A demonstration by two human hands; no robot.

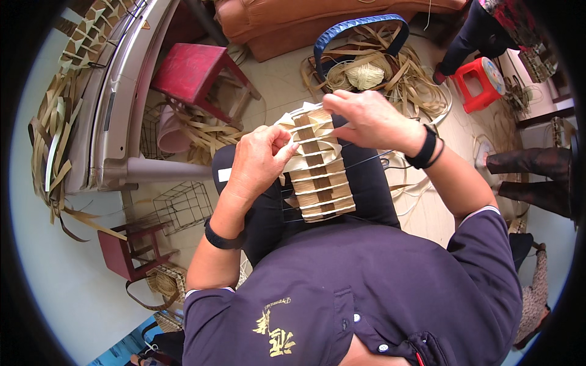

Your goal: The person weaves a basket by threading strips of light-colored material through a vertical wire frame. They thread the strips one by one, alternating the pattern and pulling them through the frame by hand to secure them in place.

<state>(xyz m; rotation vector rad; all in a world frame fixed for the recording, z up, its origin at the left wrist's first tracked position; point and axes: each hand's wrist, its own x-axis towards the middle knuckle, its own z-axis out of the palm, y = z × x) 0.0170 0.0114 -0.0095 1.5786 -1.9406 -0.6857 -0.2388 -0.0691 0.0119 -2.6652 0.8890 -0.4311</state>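
Observation:
A narrow woven basket (320,183) rests on my lap, made of pale and brown flat strips with white cords across it. Folded pale points stick up at its far end. My left hand (259,158) is closed at the basket's left edge, thumb and fingertips pinched against the weave. Across the far end, my right hand (372,119) is bent over the right edge, its thumb and forefinger around a white cord (303,127). Its fingertips are partly hidden. Thin dark wires (366,161) stick out from the basket's right side.
Ahead on the floor, a blue-handled basket (361,21) stands among loose strips (421,91) and a ball of cord (365,75). A red wooden stool (190,72) and a wire frame (183,206) are to the left. A red plastic stool (479,85) and other people's legs (531,174) are at right.

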